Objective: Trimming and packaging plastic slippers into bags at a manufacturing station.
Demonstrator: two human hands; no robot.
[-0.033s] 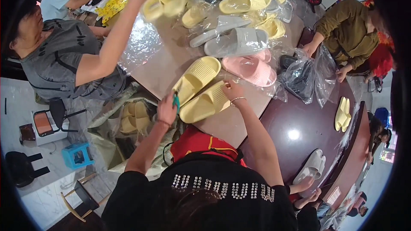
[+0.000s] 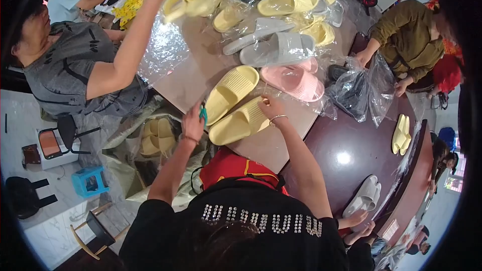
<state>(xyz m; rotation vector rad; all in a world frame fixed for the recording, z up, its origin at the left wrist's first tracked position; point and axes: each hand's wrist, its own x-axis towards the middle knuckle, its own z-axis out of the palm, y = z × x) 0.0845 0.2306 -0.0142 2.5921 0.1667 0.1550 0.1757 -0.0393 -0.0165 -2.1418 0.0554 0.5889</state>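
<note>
Two yellow slides lie side by side on the table in front of me, the nearer slide [image 2: 235,126] and the farther slide [image 2: 233,90]. Fingers curled, my left hand [image 2: 191,122] holds green-handled scissors [image 2: 203,114] just left of the slides' heel ends. Their blades hardly show. My right hand [image 2: 271,107] pinches at the toe end of the nearer slide; whether it grips the slide's edge or a bit of clear film there I cannot tell. Just beyond my right hand rests a pink slide [image 2: 293,81] in clear plastic.
Grey slides [image 2: 281,49] and several yellow ones in clear bags cover the far table. At left, a person's raised hand holds a bagged yellow pair [image 2: 193,1]. Another person at right handles a plastic bag [image 2: 379,88] beside black slides. An open sack [image 2: 133,163] with slides stands at lower left.
My left hand with the scissors has drawn slightly left and up, off the slides' heel ends. My right hand has barely moved. The bagged yellow pair at far left has shifted a little left.
</note>
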